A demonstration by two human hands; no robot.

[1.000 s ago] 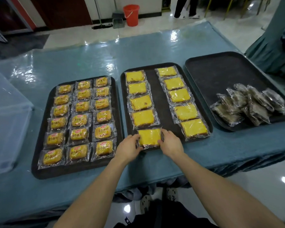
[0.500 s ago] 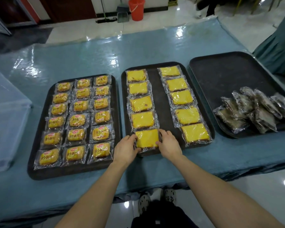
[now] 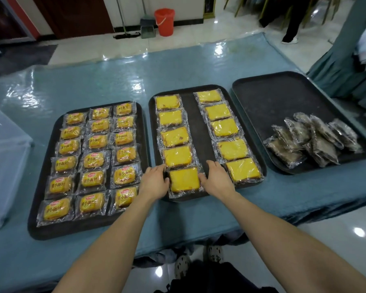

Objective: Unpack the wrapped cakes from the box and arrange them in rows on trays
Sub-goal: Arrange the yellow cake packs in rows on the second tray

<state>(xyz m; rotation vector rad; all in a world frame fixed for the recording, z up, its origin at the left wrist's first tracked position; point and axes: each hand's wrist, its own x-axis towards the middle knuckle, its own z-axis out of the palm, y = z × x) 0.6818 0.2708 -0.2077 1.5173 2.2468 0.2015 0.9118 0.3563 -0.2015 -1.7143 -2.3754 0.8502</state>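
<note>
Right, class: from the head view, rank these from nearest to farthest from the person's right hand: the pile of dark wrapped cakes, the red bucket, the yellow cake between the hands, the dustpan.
1. Yellow cake, touching the right hand, middle tray's near end.
2. Pile of dark wrapped cakes, right tray.
3. Dustpan and red bucket, side by side on the far floor: too close to call.

Bright, even overhead light glares off the clear plastic sheet over the teal tablecloth and the glossy white floor tiles; wide-angle lens bows the edges, detail slightly soft.
</note>
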